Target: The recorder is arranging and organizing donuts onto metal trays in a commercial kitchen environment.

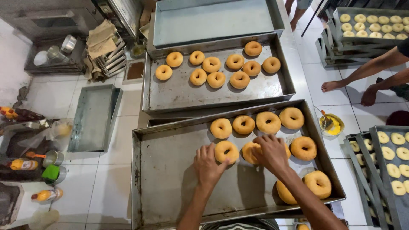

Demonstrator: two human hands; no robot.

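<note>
White tiled floor, metal tray (170,187), left hand (207,165) grip spread on doughnut (226,150), right hand (270,152) grip clasping another doughnut (251,152)

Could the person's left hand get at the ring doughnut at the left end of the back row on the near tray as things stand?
Probably yes. The left hand rests on a doughnut just in front of that doughnut at the left end of the back row, and nothing but bare near tray lies between them.
</note>
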